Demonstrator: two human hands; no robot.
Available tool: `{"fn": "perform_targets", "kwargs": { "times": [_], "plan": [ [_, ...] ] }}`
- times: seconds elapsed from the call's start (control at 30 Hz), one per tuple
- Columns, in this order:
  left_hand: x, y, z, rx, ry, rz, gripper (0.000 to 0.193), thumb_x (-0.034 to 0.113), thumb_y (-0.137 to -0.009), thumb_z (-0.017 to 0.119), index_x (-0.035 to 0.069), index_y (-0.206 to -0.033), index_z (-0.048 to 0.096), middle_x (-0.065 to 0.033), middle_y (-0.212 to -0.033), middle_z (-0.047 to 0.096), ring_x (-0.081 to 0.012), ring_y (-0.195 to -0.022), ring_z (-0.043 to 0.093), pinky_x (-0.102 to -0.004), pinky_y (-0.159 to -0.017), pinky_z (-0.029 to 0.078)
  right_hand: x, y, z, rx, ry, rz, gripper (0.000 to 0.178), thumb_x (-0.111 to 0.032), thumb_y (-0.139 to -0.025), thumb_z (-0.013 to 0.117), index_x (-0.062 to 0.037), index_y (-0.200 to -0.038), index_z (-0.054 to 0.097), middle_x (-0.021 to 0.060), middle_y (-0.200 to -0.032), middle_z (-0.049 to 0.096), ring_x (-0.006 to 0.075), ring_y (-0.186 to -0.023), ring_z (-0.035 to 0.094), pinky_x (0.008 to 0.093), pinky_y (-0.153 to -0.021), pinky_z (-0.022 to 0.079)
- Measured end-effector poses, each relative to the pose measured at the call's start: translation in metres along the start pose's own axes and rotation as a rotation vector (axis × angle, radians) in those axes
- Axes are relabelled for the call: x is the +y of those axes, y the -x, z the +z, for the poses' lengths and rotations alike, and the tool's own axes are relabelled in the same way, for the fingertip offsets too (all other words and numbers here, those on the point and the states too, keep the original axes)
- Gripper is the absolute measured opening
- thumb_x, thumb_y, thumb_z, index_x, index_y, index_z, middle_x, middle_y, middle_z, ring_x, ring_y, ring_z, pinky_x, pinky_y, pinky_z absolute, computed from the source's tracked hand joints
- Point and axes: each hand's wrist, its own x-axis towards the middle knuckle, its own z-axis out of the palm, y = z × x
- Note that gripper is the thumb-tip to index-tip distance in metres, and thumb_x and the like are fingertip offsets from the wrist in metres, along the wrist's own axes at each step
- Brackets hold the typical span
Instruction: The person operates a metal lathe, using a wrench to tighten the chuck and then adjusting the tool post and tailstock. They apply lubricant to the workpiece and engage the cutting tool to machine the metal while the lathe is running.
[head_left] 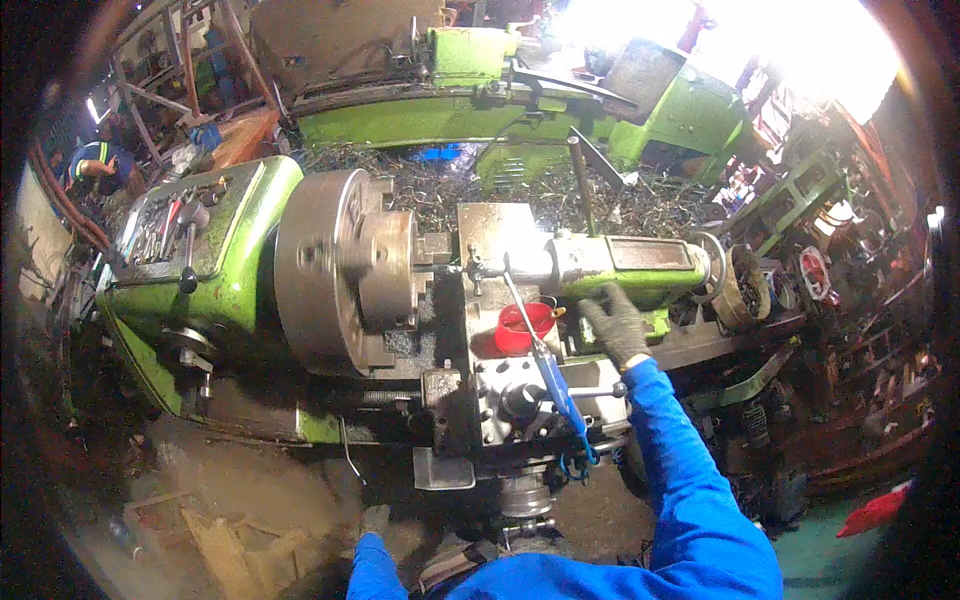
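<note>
My right hand (615, 325), in a grey work glove, reaches to the green tailstock (625, 262) of a lathe. Its fingers are spread and hold nothing; whether they touch the casting I cannot tell. Left of that hand, a red cup (524, 327) stands on the carriage with a small handle showing at its rim. A tool with a blue handle (562, 395) and a long thin metal rod leans over the tool post (520, 400). Low in front of the machine hangs my gloved left hand (375, 520), its fingers too unclear to read.
The large round chuck (325, 270) projects from the green headstock (215, 250), with hand tools on top. Metal shavings (400, 180) pile behind the bed. Another green machine (450, 120) stands beyond. A person (98, 165) is at far left. The tailstock handwheel (712, 265) sticks out rightward.
</note>
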Motion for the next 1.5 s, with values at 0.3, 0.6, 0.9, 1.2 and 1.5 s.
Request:
{"fn": "perform_targets", "kwargs": {
  "times": [0.3,0.6,0.9,1.2,1.5],
  "plan": [
    [-0.003,0.001,-0.014,-0.111,-0.254,-0.073,0.038,0.032,-0.103,0.048,0.008,-0.116,0.075,-0.0232,-0.129,0.070,-0.0437,-0.119,0.066,-0.0562,-0.100,0.053,0.040,-0.034,0.053,-0.273,0.259,-0.341,0.030,-0.032,-0.087,0.076,-0.0067,-0.104,0.071,0.0226,-0.096,0.073,0.0458,-0.094,0.069,0.0550,-0.082,0.055],
    [-0.011,-0.105,-0.023,0.537,0.082,-0.224,0.055,0.044,-0.104,0.050,0.000,-0.131,0.067,-0.0237,-0.129,0.069,-0.0433,-0.120,0.065,-0.0558,-0.098,0.052,0.029,-0.010,0.030,-0.096,-0.221,-0.090,0.015,-0.013,-0.095,0.071,-0.0013,-0.105,0.070,0.0081,-0.078,0.069,0.0201,-0.066,0.069,0.0323,-0.057,0.055],
    [-0.027,-0.154,-0.006,0.123,1.610,-0.508,0.051,0.065,-0.097,0.058,0.015,-0.086,0.065,-0.0073,-0.079,0.068,-0.0239,-0.068,0.065,-0.0446,-0.061,0.053,0.080,0.021,-0.029,0.287,-0.926,0.233,0.017,-0.023,-0.099,0.067,-0.0122,-0.111,0.061,0.0011,-0.073,0.057,0.0123,-0.053,0.055,0.0239,-0.043,0.043],
    [0.092,-0.085,-0.198,0.165,1.968,-0.271,0.063,0.076,-0.090,0.061,0.014,-0.091,0.068,-0.0067,-0.081,0.067,-0.0268,-0.077,0.067,-0.0471,-0.071,0.055,-0.028,-0.052,0.007,-0.027,-0.769,0.022,0.011,-0.018,-0.097,0.069,-0.0097,-0.101,0.065,-0.0014,-0.077,0.058,0.0099,-0.060,0.055,0.0263,-0.050,0.045],
    [0.074,-0.088,-0.193,0.215,1.856,-0.229,0.064,0.064,-0.092,0.066,0.007,-0.122,0.064,-0.0092,-0.100,0.069,-0.0330,-0.091,0.066,-0.0528,-0.083,0.055,-0.099,-0.108,0.096,-0.211,-0.101,-0.199,0.024,-0.027,-0.091,0.067,-0.0080,-0.103,0.076,0.0171,-0.089,0.076,0.0314,-0.083,0.076,0.0432,-0.075,0.058]
  ]
}}
